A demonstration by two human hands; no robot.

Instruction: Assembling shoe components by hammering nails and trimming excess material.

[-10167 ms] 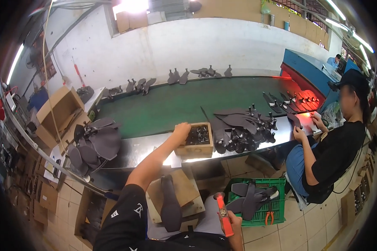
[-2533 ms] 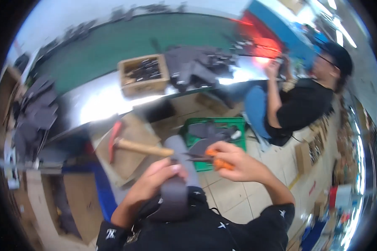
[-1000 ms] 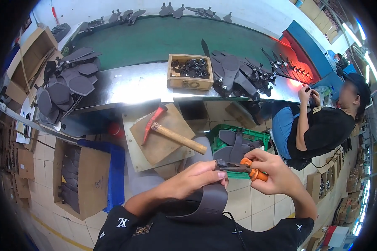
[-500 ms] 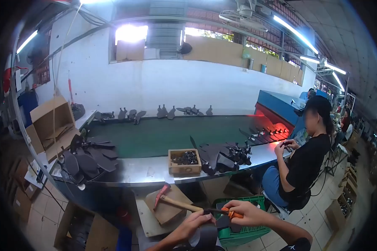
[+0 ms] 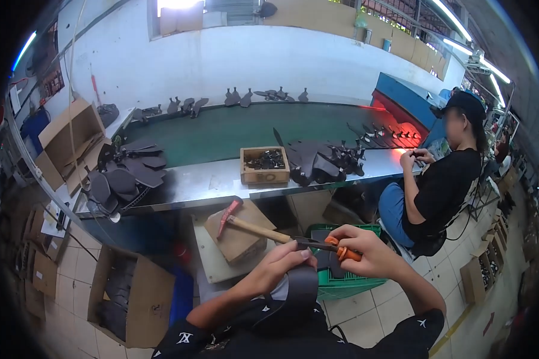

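Observation:
My left hand (image 5: 281,264) is closed on a dark grey flat piece (image 5: 302,284), which hangs curved below the fingers. My right hand (image 5: 368,250) grips orange-handled scissors (image 5: 346,253). Their dark blades point left and reach the fingertips of my left hand; whether they touch the piece cannot be made out. A hammer (image 5: 254,228) with a red head and wooden handle lies across a wooden block (image 5: 245,242). Its handle end meets my left fingers, and I cannot tell if they touch it.
Beyond the block, a metal-edged bench (image 5: 209,185) borders a green conveyor belt (image 5: 221,131). A wooden box of small dark parts (image 5: 265,175) stands between piles of grey pieces (image 5: 123,179). A green crate (image 5: 341,290) is beneath my right hand. A seated person (image 5: 443,173) works at right.
The view has tipped downward, so the bench and both hands appear higher in the picture. My hands keep hold of the scissors and the grey piece.

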